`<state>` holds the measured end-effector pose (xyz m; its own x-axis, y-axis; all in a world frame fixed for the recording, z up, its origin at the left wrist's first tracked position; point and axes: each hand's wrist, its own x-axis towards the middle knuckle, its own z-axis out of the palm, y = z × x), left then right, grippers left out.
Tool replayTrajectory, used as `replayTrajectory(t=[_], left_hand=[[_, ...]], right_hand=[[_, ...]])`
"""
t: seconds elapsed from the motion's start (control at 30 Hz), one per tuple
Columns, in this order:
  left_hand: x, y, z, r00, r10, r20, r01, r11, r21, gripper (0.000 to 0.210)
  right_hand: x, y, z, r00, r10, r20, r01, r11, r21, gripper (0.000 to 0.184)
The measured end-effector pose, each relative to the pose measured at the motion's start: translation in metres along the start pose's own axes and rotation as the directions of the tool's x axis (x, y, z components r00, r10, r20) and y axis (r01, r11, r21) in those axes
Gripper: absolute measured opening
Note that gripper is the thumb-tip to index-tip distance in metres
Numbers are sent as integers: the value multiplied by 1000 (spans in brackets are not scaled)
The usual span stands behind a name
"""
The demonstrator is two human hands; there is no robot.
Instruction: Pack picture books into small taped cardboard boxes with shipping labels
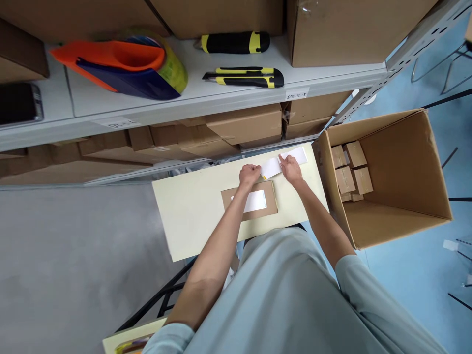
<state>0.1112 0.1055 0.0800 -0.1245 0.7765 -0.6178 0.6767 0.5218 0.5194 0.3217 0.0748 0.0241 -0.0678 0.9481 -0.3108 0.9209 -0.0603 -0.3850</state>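
Observation:
On the pale tabletop point(191, 209) lies a strip of white paper labels point(271, 168), bent or divided near its middle. My left hand point(250, 175) pinches the strip's left end, fingers closed. My right hand point(290, 168) is closed at the strip's middle, its index finger and thumb on the paper. Just below the hands, a flat brown cardboard box point(272, 194) bears a white label point(258, 200) on its top. My left forearm hides part of that box.
Right of the table stands a large open carton point(398, 162) with several small boxes point(345, 180) inside. The shelf point(236, 96) ahead holds two utility knives point(236, 43), an orange and blue tape dispenser point(121, 66), a dark phone-like object point(20, 103) and cartons.

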Motion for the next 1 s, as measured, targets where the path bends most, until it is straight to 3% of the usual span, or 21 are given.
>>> replayTrajectory(t=[0.4, 0.6, 0.77, 0.9, 1.0], left_hand=[[-17, 6, -2, 1000, -16, -10, 16, 999, 45, 19], [-27, 5, -7, 998, 3, -68, -1, 1000, 31, 24], [-54, -12, -33, 992, 79, -102, -88, 992, -93, 29], [-94, -35, -63, 981, 186, -48, -191, 916, -353, 43], [-124, -51, -86, 971, 241, -6, -217, 863, -456, 53]], right_hand=[[3, 0, 4, 1000, 7, -8, -8, 999, -34, 58], [2, 1, 6, 1000, 20, -9, -20, 999, -29, 60], [0, 2, 4, 999, 23, -23, -23, 1000, 10, 58], [-3, 0, -7, 1000, 9, 20, -9, 999, 45, 60], [-6, -1, -18, 994, 78, 75, -85, 991, 104, 62]])
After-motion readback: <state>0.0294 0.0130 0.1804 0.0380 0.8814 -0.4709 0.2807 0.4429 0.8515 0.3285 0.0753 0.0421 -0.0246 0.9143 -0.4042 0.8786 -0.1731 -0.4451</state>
